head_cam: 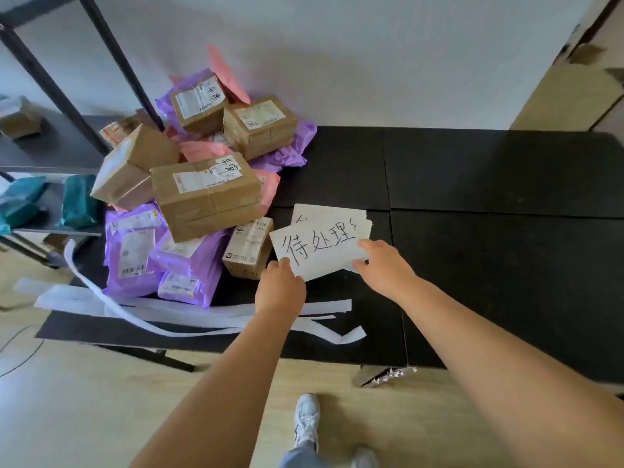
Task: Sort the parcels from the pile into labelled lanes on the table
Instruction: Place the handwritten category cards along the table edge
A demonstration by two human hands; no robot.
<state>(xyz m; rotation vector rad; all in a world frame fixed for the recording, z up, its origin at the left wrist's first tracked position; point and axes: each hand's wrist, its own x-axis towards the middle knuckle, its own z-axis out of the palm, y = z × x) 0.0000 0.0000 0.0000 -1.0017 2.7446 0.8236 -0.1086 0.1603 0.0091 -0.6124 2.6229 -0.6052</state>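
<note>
A pile of parcels [206,194], brown cardboard boxes with purple and pink mailer bags, covers the left end of the black table [489,184]. Just right of the pile I hold a small stack of white label cards [320,246]; the top card bears handwritten black characters. My left hand [280,288] pinches the stack's lower left corner. My right hand [383,265] grips its lower right edge. A small brown box [248,246] lies right beside the cards, at the pile's edge.
Long white paper strips [189,312] lie along the table's front left edge. A dark metal shelf [50,157] with green packets and a small box stands at the left. A wall runs behind the table. My shoes show on the wooden floor below.
</note>
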